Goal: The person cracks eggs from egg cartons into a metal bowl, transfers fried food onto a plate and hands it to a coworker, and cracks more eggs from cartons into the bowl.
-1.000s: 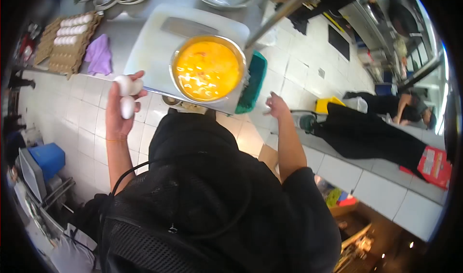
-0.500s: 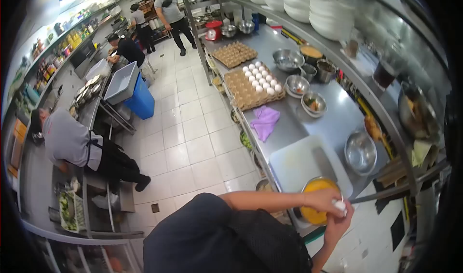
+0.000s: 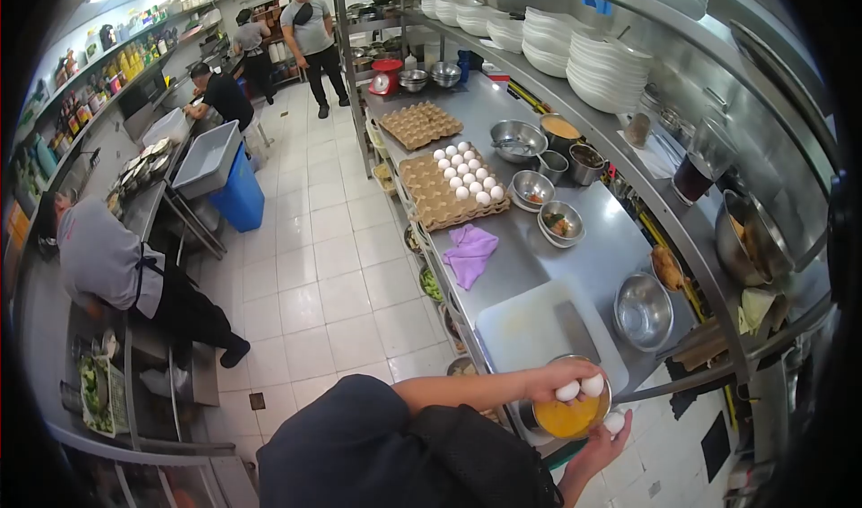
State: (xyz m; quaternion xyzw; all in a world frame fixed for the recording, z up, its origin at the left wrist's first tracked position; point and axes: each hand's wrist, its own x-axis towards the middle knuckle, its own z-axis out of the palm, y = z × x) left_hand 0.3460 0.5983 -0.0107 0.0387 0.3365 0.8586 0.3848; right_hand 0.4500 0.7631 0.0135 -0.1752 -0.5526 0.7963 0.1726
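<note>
My left hand (image 3: 547, 381) is closed around two white eggs (image 3: 579, 387) at the upper rim of a metal bowl. Yellow beaten egg (image 3: 569, 416) fills much of that bowl. My right hand (image 3: 600, 449) is at the bowl's lower right side, its fingers around another white egg (image 3: 615, 422); I cannot tell whether its shell is whole. Just beyond the bowl lies a white cutting board (image 3: 516, 328) with a knife (image 3: 575, 326) on it. Farther along the steel table, several eggs (image 3: 467, 172) sit in a cardboard tray (image 3: 427, 196).
A purple cloth (image 3: 470, 255) lies near the table's aisle edge. An unfilled metal bowl (image 3: 644, 311) stands right of the board, and small bowls (image 3: 561, 224) stand farther back. A shelf post (image 3: 709, 284) rises at the right. Several people (image 3: 112, 248) are across the aisle.
My hands have moved apart from being together over the bowl's right side. The left is now at the upper rim with two eggs showing, the right lower with one. The view has shifted slightly.
</note>
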